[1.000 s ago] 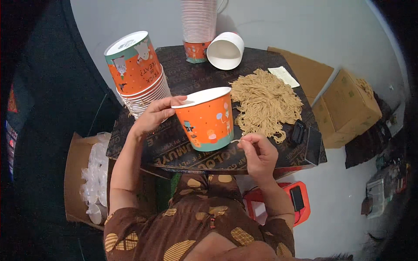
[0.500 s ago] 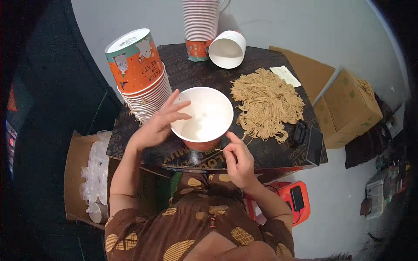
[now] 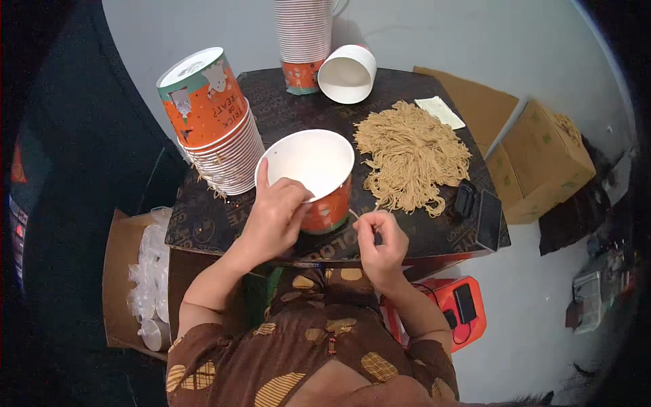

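Note:
My left hand (image 3: pixel 274 216) grips the near rim of an orange paper bucket (image 3: pixel 313 176) with a white inside, standing upright on the dark table (image 3: pixel 203 224). My right hand (image 3: pixel 381 237) is just right of the bucket, fingers pinched on a thin strand that runs toward the pile of tan straw-like strands (image 3: pixel 411 154) on the table's right half.
A tilted stack of orange buckets (image 3: pixel 215 129) stands at the table's left. A tall stack (image 3: pixel 303 41) and a bucket on its side (image 3: pixel 348 73) sit at the back. A black phone (image 3: pixel 488 218) lies at the right edge. Cardboard boxes (image 3: pixel 546 159) stand right, a box of clear lids (image 3: pixel 146 278) left.
The bucket was on its side in my left hand a second ago; it now stands upright with its mouth up. My right hand stayed beside it, pinching the strand.

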`<action>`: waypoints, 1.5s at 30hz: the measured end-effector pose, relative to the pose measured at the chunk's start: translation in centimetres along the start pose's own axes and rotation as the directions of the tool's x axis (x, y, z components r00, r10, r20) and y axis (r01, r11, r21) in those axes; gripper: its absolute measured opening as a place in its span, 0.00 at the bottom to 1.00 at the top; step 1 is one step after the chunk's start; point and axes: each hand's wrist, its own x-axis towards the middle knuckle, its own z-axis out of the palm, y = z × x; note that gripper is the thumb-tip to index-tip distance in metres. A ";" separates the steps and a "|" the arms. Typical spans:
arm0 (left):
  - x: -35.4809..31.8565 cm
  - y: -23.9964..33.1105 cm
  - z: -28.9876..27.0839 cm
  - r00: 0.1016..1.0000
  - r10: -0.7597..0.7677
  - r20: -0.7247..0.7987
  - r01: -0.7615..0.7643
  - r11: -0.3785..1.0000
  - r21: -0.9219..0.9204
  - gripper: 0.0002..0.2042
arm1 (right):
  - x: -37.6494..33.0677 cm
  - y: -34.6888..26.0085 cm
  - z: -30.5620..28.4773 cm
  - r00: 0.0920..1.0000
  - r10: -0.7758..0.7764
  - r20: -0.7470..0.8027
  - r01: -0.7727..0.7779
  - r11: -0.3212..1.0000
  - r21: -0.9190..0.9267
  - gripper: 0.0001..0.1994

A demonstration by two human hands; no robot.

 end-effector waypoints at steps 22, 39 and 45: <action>-0.6 0.9 -0.1 0.999 0.009 0.038 -0.006 0.998 -0.057 0.09 | 0.7 0.2 0.3 0.989 0.147 -0.001 -0.147 0.989 -0.016 0.02; -1.0 1.8 0.0 0.997 0.061 0.056 -0.059 0.998 -0.025 0.10 | 0.7 0.1 0.0 0.991 0.114 0.070 -0.108 0.991 -0.080 0.02; -0.6 2.9 -1.0 0.984 -0.035 0.172 0.055 0.992 -0.115 0.11 | -0.2 1.1 0.4 0.987 0.152 0.060 -0.150 0.988 -0.039 0.01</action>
